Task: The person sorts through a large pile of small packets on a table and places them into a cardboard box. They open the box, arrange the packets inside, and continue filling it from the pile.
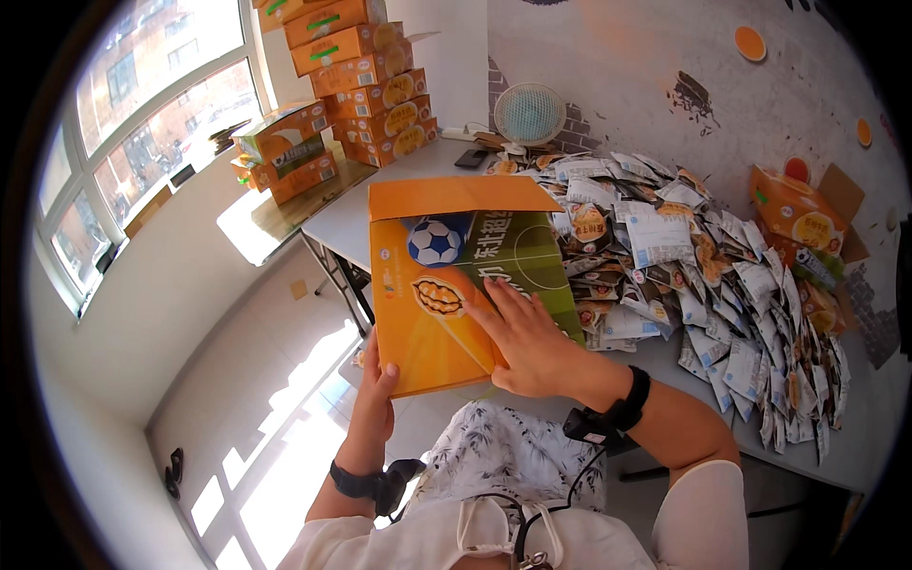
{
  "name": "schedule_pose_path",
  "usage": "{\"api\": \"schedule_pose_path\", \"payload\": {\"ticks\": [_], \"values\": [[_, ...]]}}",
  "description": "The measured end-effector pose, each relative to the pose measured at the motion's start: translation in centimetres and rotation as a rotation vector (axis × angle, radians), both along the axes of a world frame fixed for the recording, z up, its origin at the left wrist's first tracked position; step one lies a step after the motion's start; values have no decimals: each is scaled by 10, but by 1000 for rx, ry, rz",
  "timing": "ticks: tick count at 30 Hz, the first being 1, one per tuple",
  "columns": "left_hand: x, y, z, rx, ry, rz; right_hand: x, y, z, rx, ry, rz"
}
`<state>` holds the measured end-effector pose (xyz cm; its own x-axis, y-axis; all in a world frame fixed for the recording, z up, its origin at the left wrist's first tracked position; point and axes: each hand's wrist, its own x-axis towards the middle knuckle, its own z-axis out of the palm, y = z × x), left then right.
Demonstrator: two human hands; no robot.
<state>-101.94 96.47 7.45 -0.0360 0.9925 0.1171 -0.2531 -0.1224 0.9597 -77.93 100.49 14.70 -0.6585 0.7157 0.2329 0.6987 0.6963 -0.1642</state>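
An orange and green printed cardboard box (456,306) is in front of me, tilted, with a plain orange flap standing out along its far edge. It shows a soccer ball and a walnut picture. My left hand (377,385) grips the near left corner, thumb on the printed face and the other fingers mostly hidden behind. My right hand (531,338) lies spread on the printed face near the right side, fingers pointing away from me. Just beyond the box's right side, a large heap of small sealed packets (659,235) covers part of the grey table (342,206).
Orange cartons (385,92) are stacked tall at the back left, with several more cartons (285,142) beside the window. A round fan (529,114) and a dark phone (471,158) are at the table's back. Open orange cartons (798,214) stand at the right.
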Motion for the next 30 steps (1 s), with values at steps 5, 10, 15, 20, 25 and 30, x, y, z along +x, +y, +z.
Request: {"api": "schedule_pose_path", "payload": {"ticks": [5, 10, 15, 20, 25, 30], "values": [[7, -5, 13, -21, 53, -24, 0, -3, 4, 45, -59, -26], [20, -5, 26, 6, 81, -18, -3, -7, 0, 298, -112, 32], [23, 1, 23, 25, 71, -11, 0, -11, -1, 549, -91, 102], [11, 0, 19, 1, 23, 11, 45, 2, 16, 555, -161, -7], [15, 1, 20, 39, 22, 11, 43, -3, 5, 289, 145, 17], [30, -14, 33, 90, 66, 61, 26, 12, -17, 182, 312, -43]]}}
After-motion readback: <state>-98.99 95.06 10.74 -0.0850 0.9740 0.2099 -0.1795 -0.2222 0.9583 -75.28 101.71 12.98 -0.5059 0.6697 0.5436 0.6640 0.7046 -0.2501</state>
